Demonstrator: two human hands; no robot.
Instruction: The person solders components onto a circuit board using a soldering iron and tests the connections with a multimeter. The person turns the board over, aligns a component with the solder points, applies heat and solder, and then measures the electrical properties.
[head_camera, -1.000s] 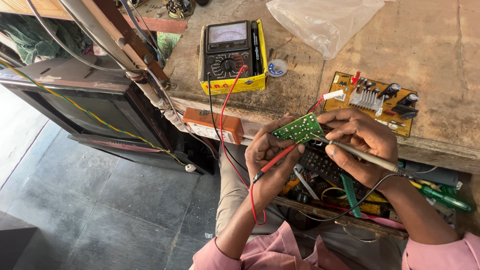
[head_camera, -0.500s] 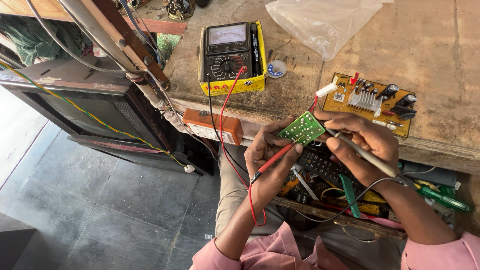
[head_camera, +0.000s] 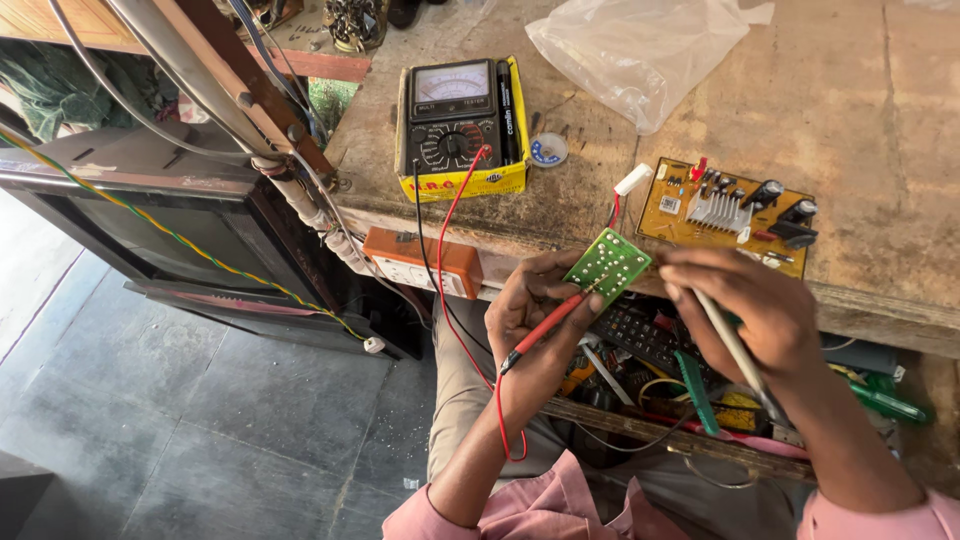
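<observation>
My left hand (head_camera: 530, 305) holds a small green circuit board (head_camera: 608, 264) by its lower edge and also grips a red test probe (head_camera: 545, 328), whose tip rests on the board. A red lead runs from the probe down past my wrist. My right hand (head_camera: 752, 310) is closed around a pale stick-like tool (head_camera: 725, 335), its upper end near the board's right edge. Both hands hover in front of the workbench edge, above an open drawer of tools.
An analog multimeter (head_camera: 455, 120) in a yellow case sits on the wooden workbench (head_camera: 880, 150), with red and black leads trailing off. A yellow circuit board (head_camera: 730, 205), a plastic bag (head_camera: 640, 50), an orange socket box (head_camera: 420, 262) and an old television (head_camera: 170, 230) are nearby.
The green board has tilted and shifted slightly left in my left hand. My right hand has drawn a little away to the right with its tool.
</observation>
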